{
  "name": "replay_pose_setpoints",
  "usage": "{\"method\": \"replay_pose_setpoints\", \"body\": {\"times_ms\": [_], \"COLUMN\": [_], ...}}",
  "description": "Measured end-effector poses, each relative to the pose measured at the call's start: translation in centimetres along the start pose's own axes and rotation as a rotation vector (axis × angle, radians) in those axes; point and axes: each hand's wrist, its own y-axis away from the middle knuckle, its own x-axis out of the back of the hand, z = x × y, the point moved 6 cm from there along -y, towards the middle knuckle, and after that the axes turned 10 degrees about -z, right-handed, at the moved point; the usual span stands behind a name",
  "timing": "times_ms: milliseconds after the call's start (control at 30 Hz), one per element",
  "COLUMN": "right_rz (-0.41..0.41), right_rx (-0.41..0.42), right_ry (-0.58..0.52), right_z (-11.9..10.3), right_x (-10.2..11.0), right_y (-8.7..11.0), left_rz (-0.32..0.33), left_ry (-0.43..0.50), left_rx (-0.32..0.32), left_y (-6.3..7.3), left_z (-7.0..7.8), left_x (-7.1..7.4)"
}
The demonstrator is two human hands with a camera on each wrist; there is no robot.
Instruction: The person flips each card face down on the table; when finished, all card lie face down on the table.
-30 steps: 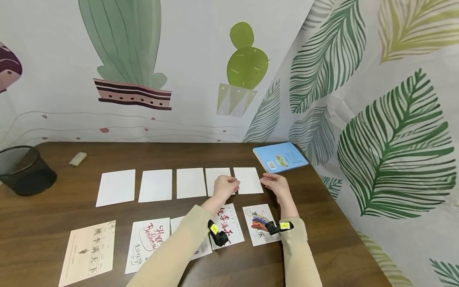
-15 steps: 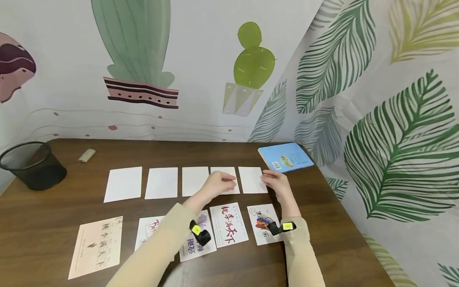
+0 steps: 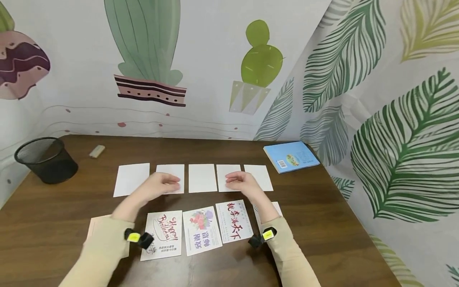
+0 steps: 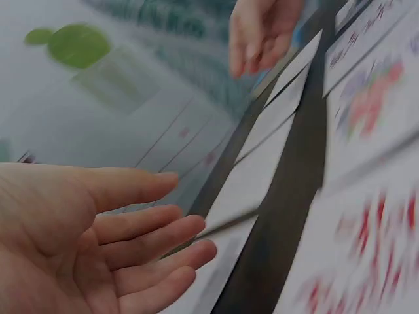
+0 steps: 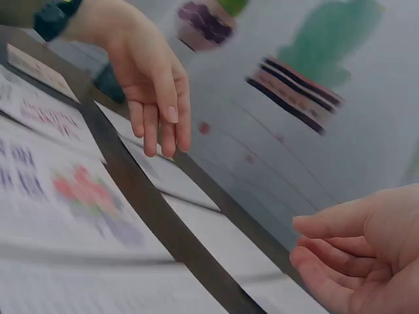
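Five white blank cards make a row across the table. My left hand [image 3: 154, 189] hovers at the second blank card [image 3: 176, 171], and the left wrist view shows its fingers loosely extended around nothing. Over the fourth blank card [image 3: 224, 172] is my right hand [image 3: 248, 186]; its fingers [image 5: 327, 271] bend a little, with no object between them. Nearer to me lie printed cards: a Happy Birthday card [image 3: 163, 233], a flower card [image 3: 202, 231] and a card with red characters [image 3: 234, 221]. My sleeves partly cover a cream card [image 3: 94, 226] and the rightmost printed card [image 3: 277, 208].
A black mesh bin [image 3: 53, 165] stands at the table's left edge, with a small pale block [image 3: 97, 151] near it. A blue book [image 3: 291, 156] lies at the back right. The patterned wall [image 3: 201, 95] rises behind the table.
My left hand has moved left from the fourth blank card to the second. My right hand has left the fifth card's edge and moved left over the fourth. The view has shifted slightly left.
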Motion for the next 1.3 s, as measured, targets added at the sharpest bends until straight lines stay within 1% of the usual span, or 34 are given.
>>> {"method": "replay_pose_setpoints", "body": {"times_ms": [67, 133, 233, 300, 400, 467, 533, 600, 700, 800, 933, 1100, 1200, 1300], "right_rz": [-0.062, -0.105, -0.171, -0.225, -0.302, -0.338, -0.366, -0.397, -0.438, -0.470, -0.485, -0.477, -0.471, -0.465], "right_rx": [0.012, 0.022, 0.014, 0.006, -0.012, -0.017, -0.014, -0.008, 0.008, 0.017, 0.005, -0.035, -0.061, -0.079], "right_ry": [0.027, 0.056, 0.092, 0.093, 0.099, 0.108, 0.117, 0.116, 0.109, 0.116, 0.139, 0.162, 0.167, 0.143], "right_z": [-0.9, -1.7, -2.7, -3.1, -3.7, -4.1, -4.5, -4.9, -5.7, -6.4, -7.2, -7.4, -7.2, -6.9], "right_x": [-1.9, -3.9, -7.2, -9.6, -13.2, -15.4, -17.4, -19.1, -21.2, -22.9, -23.9, -24.5, -24.8, -25.0], "right_y": [-0.3, -0.6, -1.0, -1.2, -1.3, -1.4, -1.6, -1.7, -1.8, -1.8, -1.9, -1.8, -1.8, -1.8], "left_rz": [0.014, 0.021, 0.024, 0.023, 0.026, 0.018, 0.012, 0.004, -0.012, -0.035, -0.049, -0.042, -0.031, -0.027], "left_ry": [-0.017, -0.027, -0.039, -0.054, -0.060, -0.060, -0.066, -0.096, -0.175, -0.248, -0.308, -0.333, -0.326, -0.305], "left_rx": [0.027, 0.066, 0.107, 0.130, 0.159, 0.166, 0.171, 0.167, 0.161, 0.143, 0.144, 0.125, 0.110, 0.098], "left_y": [1.9, 3.7, 5.9, 7.2, 9.0, 10.1, 11.0, 11.7, 12.6, 13.4, 13.5, 13.2, 12.9, 12.8], "left_z": [-1.0, -2.0, -3.4, -4.4, -5.9, -6.7, -7.4, -7.8, -8.2, -8.3, -8.2, -8.0, -8.0, -8.0], "left_x": [1.4, 2.6, 4.0, 4.8, 5.5, 5.9, 6.2, 6.4, 6.6, 6.4, 6.0, 5.4, 5.2, 5.2]}}
